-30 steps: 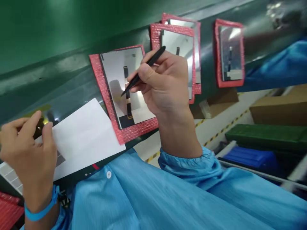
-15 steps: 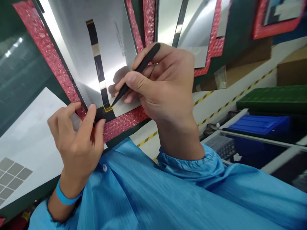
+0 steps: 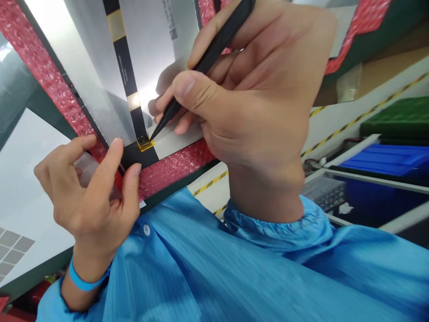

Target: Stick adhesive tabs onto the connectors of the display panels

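Note:
Beneath my hands lies a silvery flat display panel [image 3: 90,67] with a dark flex cable [image 3: 124,71] running down it. The cable's lower end has a small yellow-edged tab [image 3: 146,146] over a black patch [image 3: 147,157] at the panel's near corner. My right hand [image 3: 261,103] is closed around black tweezers [image 3: 221,42], whose tip touches or nearly touches that tab. At the corner, the thumb and forefinger of my left hand [image 3: 90,192] grip the panel's edges. The remaining left fingers are curled over pink bubble wrap [image 3: 177,165].
A white sheet with grey squares [image 3: 36,188] lies at left. Another wrapped panel [image 3: 342,27] sits at upper right. Beyond the table's edge are cardboard [image 3: 389,67], a blue bin [image 3: 385,158], a green object [image 3: 397,117] and yellow-black floor tape [image 3: 365,112].
The view has come closer, so panel and hands look larger. The tweezers' tip stays at the cable's end, and my left hand keeps to the corner.

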The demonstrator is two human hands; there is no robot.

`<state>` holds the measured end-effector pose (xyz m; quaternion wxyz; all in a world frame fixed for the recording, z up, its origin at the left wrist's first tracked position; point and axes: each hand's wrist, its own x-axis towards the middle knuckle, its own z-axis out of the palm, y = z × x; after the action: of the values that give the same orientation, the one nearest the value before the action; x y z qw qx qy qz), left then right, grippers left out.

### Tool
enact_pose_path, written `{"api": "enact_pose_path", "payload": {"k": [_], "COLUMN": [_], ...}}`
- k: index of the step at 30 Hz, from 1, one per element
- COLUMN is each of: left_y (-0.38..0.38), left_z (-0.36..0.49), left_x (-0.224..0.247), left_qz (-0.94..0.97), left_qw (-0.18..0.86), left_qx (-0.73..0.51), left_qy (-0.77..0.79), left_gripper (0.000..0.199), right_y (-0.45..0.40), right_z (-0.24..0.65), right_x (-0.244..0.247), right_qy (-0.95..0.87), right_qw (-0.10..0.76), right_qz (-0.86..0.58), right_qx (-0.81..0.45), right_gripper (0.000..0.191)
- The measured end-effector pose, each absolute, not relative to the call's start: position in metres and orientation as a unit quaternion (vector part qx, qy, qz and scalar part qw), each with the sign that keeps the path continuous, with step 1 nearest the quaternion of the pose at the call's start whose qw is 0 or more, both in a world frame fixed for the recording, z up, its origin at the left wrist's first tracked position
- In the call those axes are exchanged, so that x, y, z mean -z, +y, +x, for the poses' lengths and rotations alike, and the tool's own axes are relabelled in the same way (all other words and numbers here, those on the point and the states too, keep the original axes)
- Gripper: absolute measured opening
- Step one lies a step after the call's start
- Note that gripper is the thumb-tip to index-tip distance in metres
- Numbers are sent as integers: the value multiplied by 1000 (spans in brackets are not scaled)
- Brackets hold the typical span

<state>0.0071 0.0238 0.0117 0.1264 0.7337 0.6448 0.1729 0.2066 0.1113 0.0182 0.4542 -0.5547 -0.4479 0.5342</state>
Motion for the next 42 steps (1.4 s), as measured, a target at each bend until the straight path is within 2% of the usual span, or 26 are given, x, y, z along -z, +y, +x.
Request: {"api": "enact_pose_path", "payload": {"k": [8,24,29,36,42], "left_y": [25,22,22,23,25], "left_z": [6,5,5,9,18], "left_x": [-10,-9,-10,-12,-13], "left_qz": [740,734,739,724,768], "left_qw": [127,148,138,131,105], "left_qx": [-180,-178,-172,-178,-175], "left_qy": [635,638,637,653,607], "left_gripper": [48,52,54,48,46], "right_y": [108,109,109,109,107], "right_z": [209,208,208,207,202], "right_x": [-15,-19,-17,-19,-22], "right_qy": [-436,-452,-462,-480,-483], "right_qw": [472,434,452,463,466], "right_qz": [-545,-580,-563,-536,-543], "right_qx": [-539,-521,-515,-517,-506], "right_gripper": [31,33,32,27,31]}}
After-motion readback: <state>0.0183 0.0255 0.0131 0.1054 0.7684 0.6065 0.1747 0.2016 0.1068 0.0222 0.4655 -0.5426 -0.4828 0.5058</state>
